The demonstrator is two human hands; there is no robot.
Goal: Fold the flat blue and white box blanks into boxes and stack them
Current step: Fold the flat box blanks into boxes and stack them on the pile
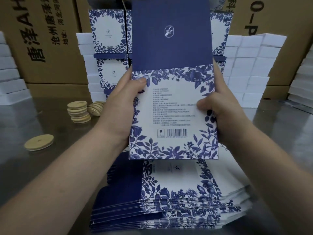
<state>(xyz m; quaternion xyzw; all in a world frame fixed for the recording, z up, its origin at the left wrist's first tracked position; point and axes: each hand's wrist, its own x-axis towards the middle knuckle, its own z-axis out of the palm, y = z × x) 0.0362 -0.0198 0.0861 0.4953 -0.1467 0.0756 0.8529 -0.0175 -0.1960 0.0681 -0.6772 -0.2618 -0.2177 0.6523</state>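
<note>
I hold one blue and white box blank (pixel 172 99) upright in front of me. Its lower panel is white with blue leaves, printed text and a barcode; its upper panel is plain dark blue with a small white logo. My left hand (pixel 125 102) grips its left edge, thumb on the front. On the right edge my right hand (pixel 218 111) grips it, thumb pressed on the white panel. Below it a pile of flat blanks (pixel 169 200) lies on the table. Folded boxes (pixel 110 48) stand stacked behind, partly hidden by the held blank.
Round wooden lids (pixel 79 111) are piled at the left on the metal table (pixel 42 167), and a single lid (pixel 39 142) lies nearer. White foam blocks (pixel 250 72) are stacked at the back and both sides. Brown cartons (pixel 42 39) stand behind.
</note>
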